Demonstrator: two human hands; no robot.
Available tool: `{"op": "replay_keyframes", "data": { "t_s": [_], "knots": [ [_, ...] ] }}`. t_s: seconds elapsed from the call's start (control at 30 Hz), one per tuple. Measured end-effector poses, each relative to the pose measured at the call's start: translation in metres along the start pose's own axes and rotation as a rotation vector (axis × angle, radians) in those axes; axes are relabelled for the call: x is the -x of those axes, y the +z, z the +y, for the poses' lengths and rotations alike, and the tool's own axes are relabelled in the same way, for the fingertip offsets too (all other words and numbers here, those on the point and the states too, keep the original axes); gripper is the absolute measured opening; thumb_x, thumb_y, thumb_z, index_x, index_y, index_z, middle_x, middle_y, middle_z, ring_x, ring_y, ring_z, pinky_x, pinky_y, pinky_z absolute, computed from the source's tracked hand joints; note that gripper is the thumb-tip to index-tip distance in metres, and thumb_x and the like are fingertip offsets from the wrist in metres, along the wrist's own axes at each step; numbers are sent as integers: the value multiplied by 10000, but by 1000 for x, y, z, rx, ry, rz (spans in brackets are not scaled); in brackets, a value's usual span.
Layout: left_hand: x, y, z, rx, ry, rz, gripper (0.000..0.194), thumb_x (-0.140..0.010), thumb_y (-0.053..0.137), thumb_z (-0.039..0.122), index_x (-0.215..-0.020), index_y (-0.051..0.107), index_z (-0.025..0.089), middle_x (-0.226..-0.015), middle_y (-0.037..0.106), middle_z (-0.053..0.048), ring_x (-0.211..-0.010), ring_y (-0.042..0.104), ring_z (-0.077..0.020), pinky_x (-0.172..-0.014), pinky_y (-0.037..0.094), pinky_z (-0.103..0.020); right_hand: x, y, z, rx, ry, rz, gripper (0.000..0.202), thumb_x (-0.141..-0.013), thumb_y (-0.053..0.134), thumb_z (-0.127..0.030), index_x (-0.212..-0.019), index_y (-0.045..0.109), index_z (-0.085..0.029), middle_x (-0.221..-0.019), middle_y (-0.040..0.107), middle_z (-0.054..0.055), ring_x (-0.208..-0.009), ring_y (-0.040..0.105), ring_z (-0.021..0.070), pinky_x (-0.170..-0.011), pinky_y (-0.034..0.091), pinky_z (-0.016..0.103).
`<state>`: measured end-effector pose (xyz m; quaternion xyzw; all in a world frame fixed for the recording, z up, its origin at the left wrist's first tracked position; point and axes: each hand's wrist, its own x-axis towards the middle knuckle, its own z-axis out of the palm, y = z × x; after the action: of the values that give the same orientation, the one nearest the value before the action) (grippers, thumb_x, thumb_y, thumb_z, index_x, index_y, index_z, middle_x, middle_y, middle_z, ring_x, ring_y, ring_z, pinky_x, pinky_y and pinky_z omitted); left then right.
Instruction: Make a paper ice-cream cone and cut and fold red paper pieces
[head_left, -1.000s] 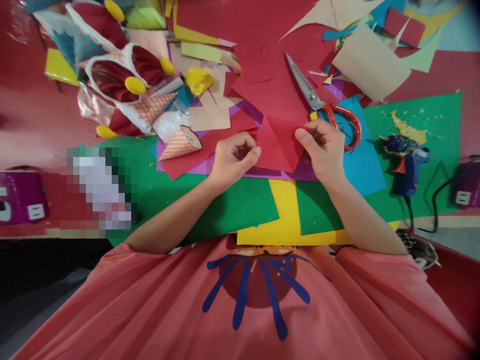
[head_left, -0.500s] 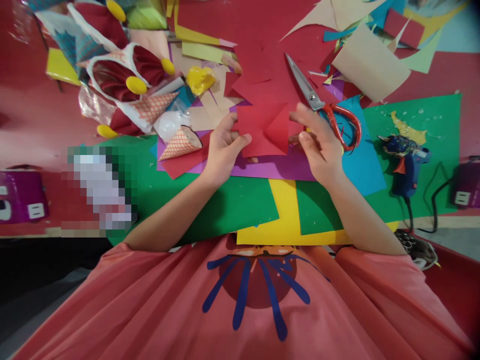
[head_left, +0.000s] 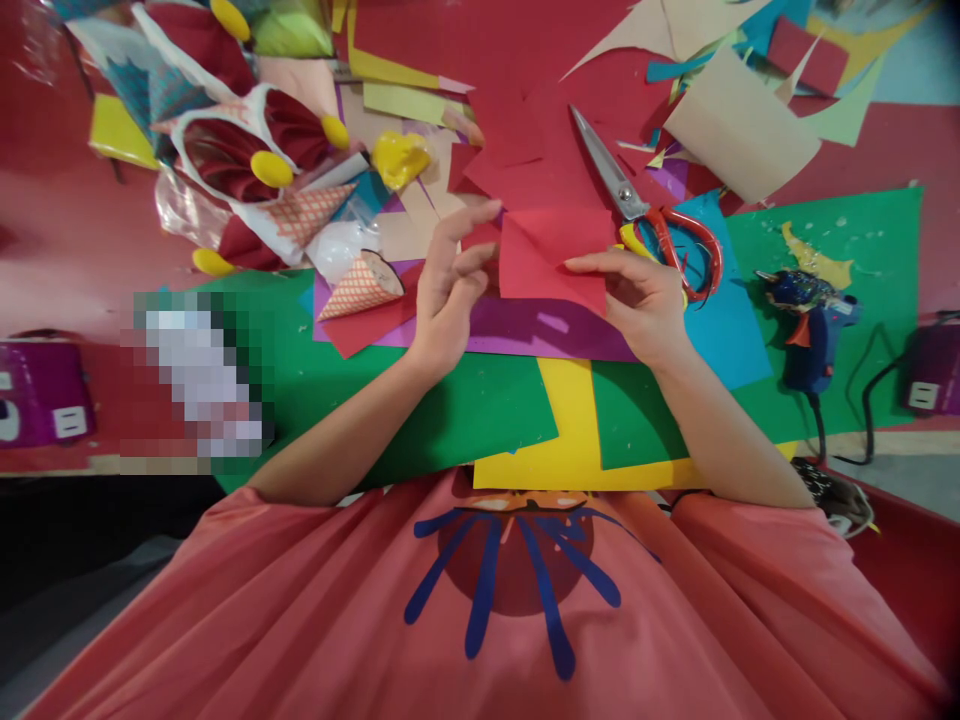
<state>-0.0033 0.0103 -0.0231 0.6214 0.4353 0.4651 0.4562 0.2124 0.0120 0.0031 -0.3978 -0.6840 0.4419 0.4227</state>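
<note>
A small red paper piece (head_left: 551,245), roughly square and slightly creased, is held above the purple sheet (head_left: 525,328). My right hand (head_left: 645,300) pinches its right side, with the fingers on top and the thumb underneath. At the left edge, my left hand (head_left: 450,295) is off the paper, its fingers apart and curved. Just beyond my right hand lie red-handled scissors (head_left: 634,200), blades pointing away to the upper left. Left of my left hand rests a small cone of checked orange-and-white paper (head_left: 364,288).
A blue glue gun (head_left: 814,340) lies on green paper (head_left: 885,250) at the right. Several paper cones with dark red filling (head_left: 225,165) are piled at upper left. A rolled beige sheet (head_left: 742,125) and paper scraps sit at upper right. Yellow paper (head_left: 574,410) lies near the table's front.
The red paper piece has passed from my left hand to my right hand and shifted a little right. My left fingers have let go and spread; my right fingers have closed on it.
</note>
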Motion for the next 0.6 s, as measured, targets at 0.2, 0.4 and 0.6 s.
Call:
{"op": "replay_keyframes", "data": {
  "t_s": [0.2,0.4,0.6],
  "knots": [
    [-1,2,3,4,214,51,349,-813,646,539,-994,589,246,-979,644,-13,-933,656,-130,-821,540,-267,0,-1,4,9,47,-8,256,-823,662,-393,-1053,718,-294,-1066,721,9,-1042,667,233,-948,549,440],
    [2,4,9,12,139,45,381,-770,665,576,-945,594,246,-944,635,-26,-933,671,-167,-835,554,-320,0,-1,3,25,27,-14,244,-820,684,-367,-1051,716,-296,-1058,724,-2,-1032,672,220,-941,549,421],
    [2,3,5,39,163,23,295,-789,698,462,-965,596,249,-934,633,-5,-877,676,-137,-810,568,-299,-2,0,0,25,-3,-15,223,-816,695,-306,-1035,720,-267,-1032,736,-11,-984,680,179,-905,551,356]
  ]
}}
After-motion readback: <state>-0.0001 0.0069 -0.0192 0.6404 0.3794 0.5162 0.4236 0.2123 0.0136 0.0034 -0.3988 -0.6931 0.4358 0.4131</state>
